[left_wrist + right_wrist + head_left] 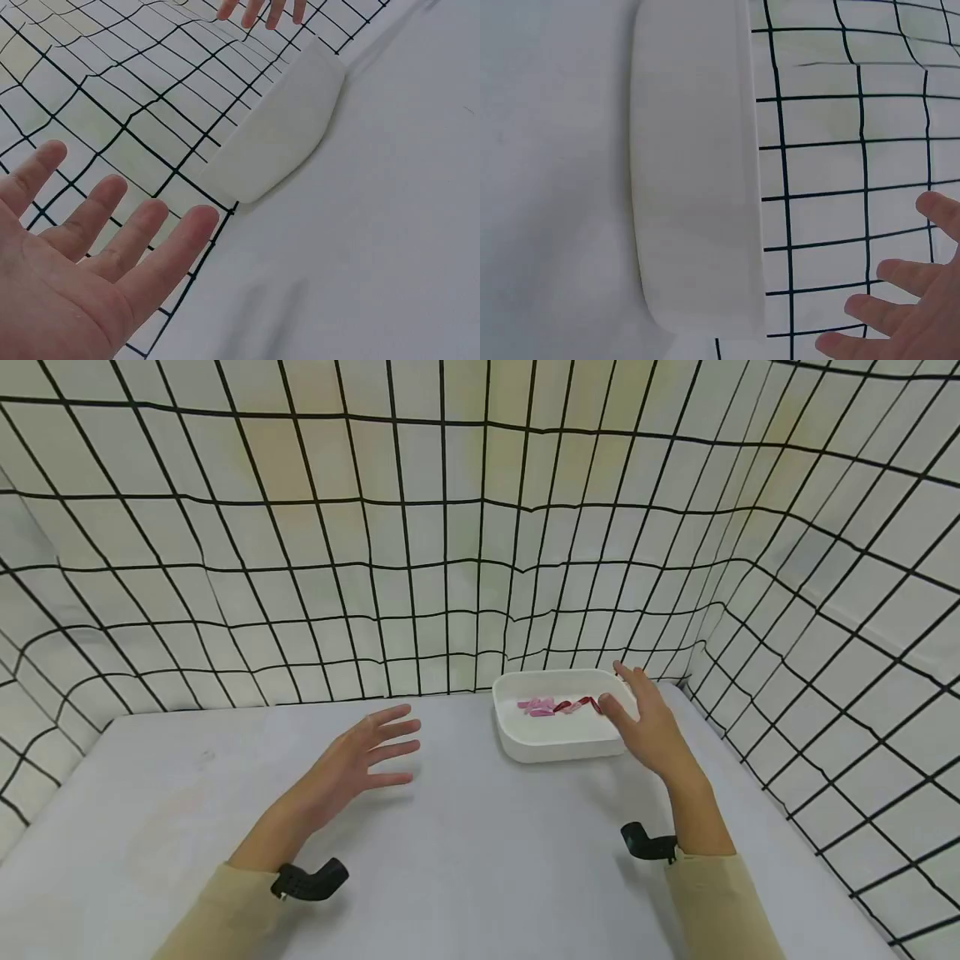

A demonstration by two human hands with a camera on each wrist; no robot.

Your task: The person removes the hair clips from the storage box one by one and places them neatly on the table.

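Note:
A white tray (pixel 558 750) with low walls stands toward the back right of the white table. Inside it lie several small pink pieces (pixel 540 707) and dark red pieces (pixel 587 702), too small to name. My right hand (pixel 651 727) hovers at the tray's right side with fingers spread, holding nothing. Left of the tray, my left hand (pixel 358 767) hangs above the table, its fingers apart and nothing in them. In the left wrist view, the tray wall (pixel 277 127) shows beyond the left fingers. The right wrist view shows the tray's outer side (pixel 694 172), which hides the pieces.
A white wall with a black grid (pixel 420 535) rises along the table's back edge, and another gridded side (pixel 840 610) runs along the right. The white table top (pixel 465 860) spreads in front of the tray. Each wrist wears a black band-like device (pixel 311 881).

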